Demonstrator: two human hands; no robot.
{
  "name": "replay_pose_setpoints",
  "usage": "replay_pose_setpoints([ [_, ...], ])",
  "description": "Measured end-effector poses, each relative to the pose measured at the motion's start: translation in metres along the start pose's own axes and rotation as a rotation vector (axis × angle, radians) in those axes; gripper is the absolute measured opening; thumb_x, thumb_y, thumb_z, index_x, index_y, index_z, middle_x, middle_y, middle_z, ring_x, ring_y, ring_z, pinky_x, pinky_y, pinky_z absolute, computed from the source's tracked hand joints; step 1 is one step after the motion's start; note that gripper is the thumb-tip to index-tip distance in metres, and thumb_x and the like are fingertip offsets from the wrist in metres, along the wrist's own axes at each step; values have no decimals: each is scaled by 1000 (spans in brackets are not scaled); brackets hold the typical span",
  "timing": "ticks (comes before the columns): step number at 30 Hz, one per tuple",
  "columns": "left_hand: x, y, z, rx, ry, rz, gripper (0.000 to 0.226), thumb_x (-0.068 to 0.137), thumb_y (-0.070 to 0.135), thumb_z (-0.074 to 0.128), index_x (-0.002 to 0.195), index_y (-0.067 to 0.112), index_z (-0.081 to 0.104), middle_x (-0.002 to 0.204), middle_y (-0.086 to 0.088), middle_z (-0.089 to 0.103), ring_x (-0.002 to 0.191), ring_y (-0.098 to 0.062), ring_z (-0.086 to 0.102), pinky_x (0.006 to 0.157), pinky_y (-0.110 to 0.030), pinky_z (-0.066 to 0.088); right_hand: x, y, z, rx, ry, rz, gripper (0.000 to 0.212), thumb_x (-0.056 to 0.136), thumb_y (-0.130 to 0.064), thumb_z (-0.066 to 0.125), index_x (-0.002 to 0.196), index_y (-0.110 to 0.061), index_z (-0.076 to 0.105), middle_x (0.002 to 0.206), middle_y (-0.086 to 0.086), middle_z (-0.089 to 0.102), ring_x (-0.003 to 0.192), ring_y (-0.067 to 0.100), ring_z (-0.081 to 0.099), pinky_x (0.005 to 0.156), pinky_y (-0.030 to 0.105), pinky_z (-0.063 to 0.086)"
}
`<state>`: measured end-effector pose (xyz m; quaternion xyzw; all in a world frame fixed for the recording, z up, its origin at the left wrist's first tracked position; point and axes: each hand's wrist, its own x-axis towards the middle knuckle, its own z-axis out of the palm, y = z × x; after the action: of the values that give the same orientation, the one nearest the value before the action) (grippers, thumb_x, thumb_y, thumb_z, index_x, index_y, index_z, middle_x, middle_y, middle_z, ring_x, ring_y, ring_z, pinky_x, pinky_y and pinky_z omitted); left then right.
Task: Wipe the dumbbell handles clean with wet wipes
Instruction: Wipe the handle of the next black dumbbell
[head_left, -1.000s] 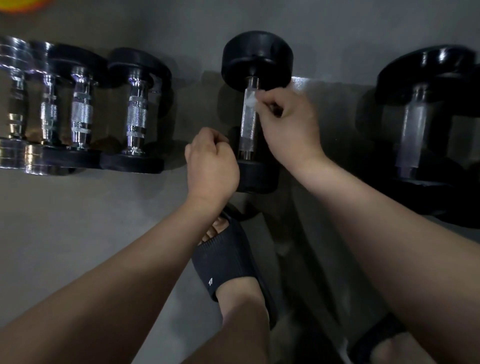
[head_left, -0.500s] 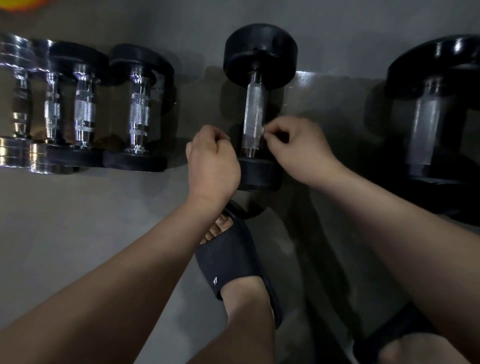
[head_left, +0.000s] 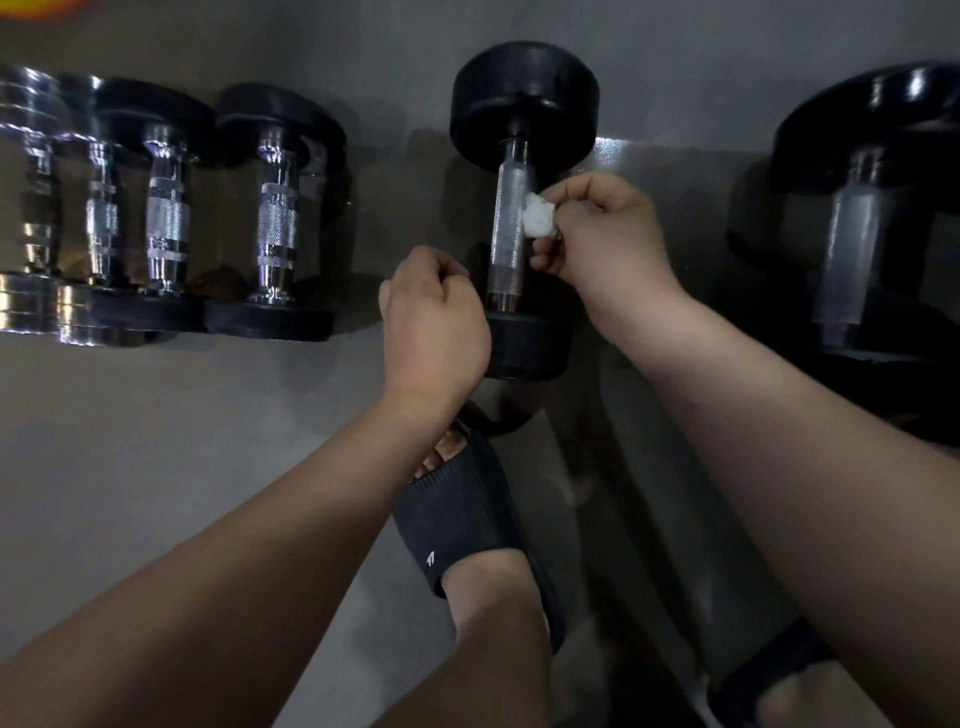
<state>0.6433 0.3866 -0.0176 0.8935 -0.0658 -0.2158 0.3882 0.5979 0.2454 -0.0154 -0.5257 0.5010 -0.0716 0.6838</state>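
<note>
Pinching a balled-up white wet wipe (head_left: 539, 221) in my right hand (head_left: 602, 234), thumb on top, fingertips curled underneath. The wipe is pressed against the right side of the handle (head_left: 506, 228) of the middle dumbbell (head_left: 524, 98), about halfway along its length.

Dumbbell status: lying on the grey floor (head_left: 156, 441), handle running away from me. Knurled metal bar, round black head at each end. The far head is fully visible, the near head partly hidden behind my left hand.

Left hand (head_left: 434, 322): closed into a fist, back of the hand up, nothing visible inside it. It sits just left of the near end of the handle. I cannot tell whether it touches the near head or only overlaps it.

Surroundings:
- Left: a row of smaller dumbbells (head_left: 166, 218) packed side by side, with chrome handles. The outer ones have chrome plates, the inner ones black heads.
- Right: a larger black dumbbell (head_left: 852, 244), well apart from the middle one (its handle is blurred, no detail).
- Below my left forearm: my foot in a black slide sandal (head_left: 457, 525), toes pointing at the near head.
- Bottom right: a second black sandal (head_left: 769, 675), mostly hidden by my right forearm.
- Top left corner: an orange blur (head_left: 36, 6), unidentifiable.
</note>
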Motion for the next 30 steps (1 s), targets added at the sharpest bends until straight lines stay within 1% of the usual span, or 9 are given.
replay_pose_setpoints([
  [3, 1, -3, 0, -3, 12, 21, 23, 80, 20, 36, 84, 20, 59, 88, 1, 62, 98, -29, 57, 84, -40, 48, -6, 2, -1, 138, -26, -18, 12, 93, -7, 60, 88, -5, 71, 81, 8, 69, 70, 14, 66, 73, 32, 61],
  [5, 2, -3, 1, -4, 17, 26, 22, 80, 20, 36, 83, 20, 58, 87, 1, 62, 97, -29, 57, 84, -41, 48, -10, 5, -2, -18, -34, -121, 11, 93, -8, 63, 98, -8, 73, 86, 3, 71, 74, 11, 71, 79, 30, 61],
  [8, 1, -3, 2, -10, 15, 27, 22, 80, 20, 36, 84, 19, 58, 87, 1, 61, 97, -30, 56, 83, -42, 48, -3, 5, 2, -174, 23, -237, 14, 94, -10, 65, 106, -14, 70, 88, -6, 66, 76, 8, 71, 75, 30, 62],
  [12, 1, -3, 1, -2, 17, 20, 21, 81, 20, 37, 84, 20, 58, 87, 3, 60, 98, -29, 56, 83, -38, 46, 13, 5, 13, -354, 193, -396, 6, 91, -20, 65, 91, -24, 70, 86, -5, 68, 79, 9, 65, 78, 34, 56],
  [14, 0, -2, 0, 3, 15, 10, 19, 84, 17, 39, 84, 21, 57, 85, 6, 58, 99, -27, 55, 81, -34, 42, 11, 14, 15, -452, 218, -484, 11, 92, -26, 64, 94, -24, 75, 93, 2, 67, 84, 11, 62, 81, 25, 51],
  [17, 1, -3, -2, 12, 16, 0, 19, 87, 15, 40, 85, 20, 58, 85, 8, 57, 101, -27, 54, 81, -34, 42, 0, 22, 11, -558, 114, -595, 21, 95, -23, 63, 111, -19, 76, 106, 6, 58, 89, 9, 55, 81, 3, 39],
  [21, 5, -8, -3, 6, 17, -6, 20, 81, 22, 37, 81, 25, 57, 87, -2, 63, 97, -32, 58, 84, -45, 49, 12, 10, 14, -600, 112, -758, 23, 96, -15, 62, 114, -11, 75, 103, 8, 59, 87, 3, 49, 80, -1, 34],
  [25, 3, -7, -1, 12, 13, 2, 20, 81, 21, 37, 82, 23, 57, 88, -3, 64, 97, -33, 57, 84, -45, 50, 20, 6, 20, -639, 115, -762, 22, 95, -13, 59, 109, -9, 76, 103, 13, 60, 87, 9, 50, 76, -1, 32],
  [30, 3, -5, -2, 6, 26, -3, 20, 82, 18, 38, 81, 24, 57, 88, 1, 63, 98, -32, 57, 84, -41, 48, 21, 7, 10, -522, 124, -567, 13, 98, -21, 59, 102, -20, 72, 105, 3, 64, 92, 8, 59, 81, 13, 45],
])
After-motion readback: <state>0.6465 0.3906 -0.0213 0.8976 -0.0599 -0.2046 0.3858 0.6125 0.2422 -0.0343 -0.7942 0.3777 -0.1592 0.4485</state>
